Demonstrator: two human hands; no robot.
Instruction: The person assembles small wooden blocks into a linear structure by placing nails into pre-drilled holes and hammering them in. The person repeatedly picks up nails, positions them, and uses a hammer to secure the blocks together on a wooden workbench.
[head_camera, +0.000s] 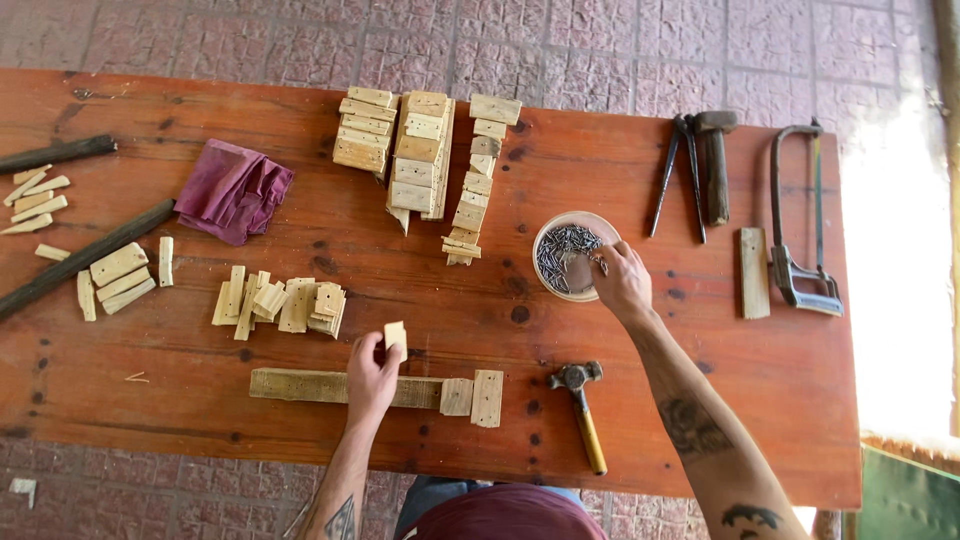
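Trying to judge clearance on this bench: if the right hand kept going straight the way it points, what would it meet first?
The right hand points up-left over the bowl of nails; it would meet the nails almost at once. Its height above them is unclear.

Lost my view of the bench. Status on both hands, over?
Left hand holds small wood block over long wooden strip. Right hand picking in bowl of nails. Hammer lies untouched between.

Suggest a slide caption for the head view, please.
Left hand holds a small wood block over a slat; right hand reaches into the nail bowl.
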